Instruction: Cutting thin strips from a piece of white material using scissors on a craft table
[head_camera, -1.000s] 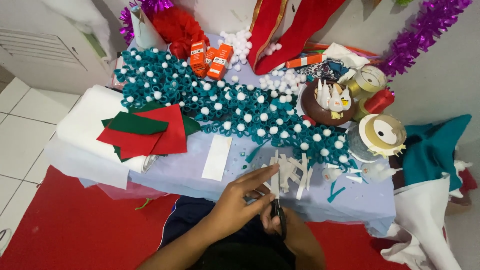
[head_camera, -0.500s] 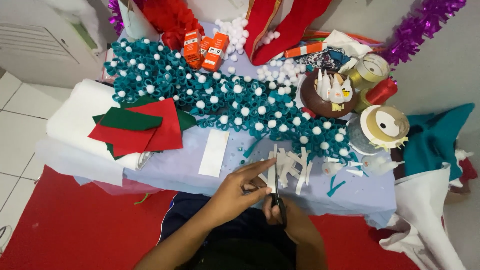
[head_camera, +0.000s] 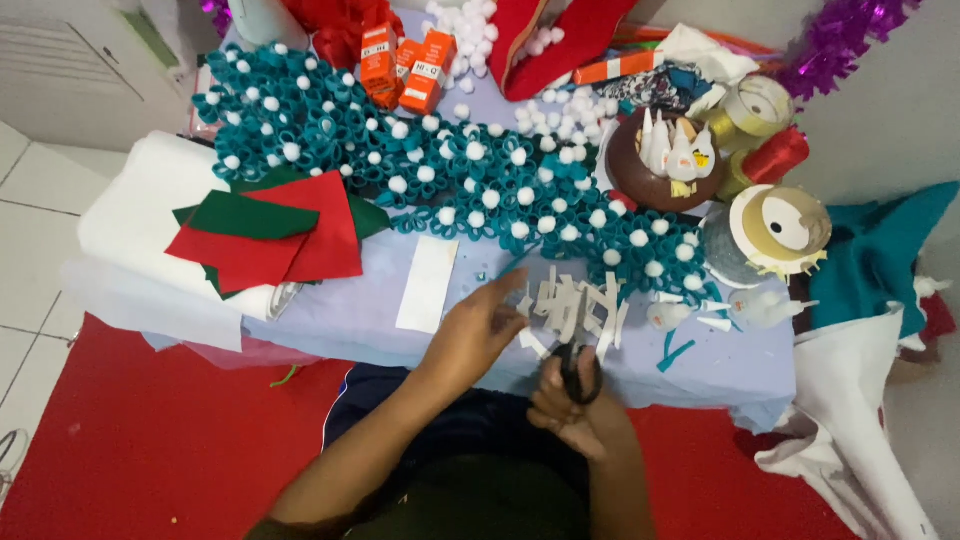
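The right hand (head_camera: 570, 410) is closed through the loops of a pair of black-handled scissors (head_camera: 578, 368), whose blades run up and away from the wrist toward the table; whether they are apart or together cannot be told, since the hand and the paper hide them. Just to its left, the left hand (head_camera: 478, 330) has its fingers bunched and pinching the near end of a white strip (head_camera: 528, 338), with the forefinger stretched forward past the knuckles. The strip looks thin, light and limp, most likely paper or thin felt, so it would bend under its own weight and is best held close to the cut line, between thumb and fingertips, and kept taut. Its long axis seems to slant from the left fingers toward the scissors, though much of it is covered. Just beyond both hands lies a loose pile of cut white strips (head_camera: 575, 300), mostly lengthwise away from the person, a few crossed. Farther out from the left hand a flat white rectangle (head_camera: 428, 283) lies on the lilac tablecloth (head_camera: 340, 310), long side pointing away. Beyond that stretches a teal garland with white pompoms (head_camera: 440, 170), and far left, red and green felt sheets (head_camera: 270, 235).
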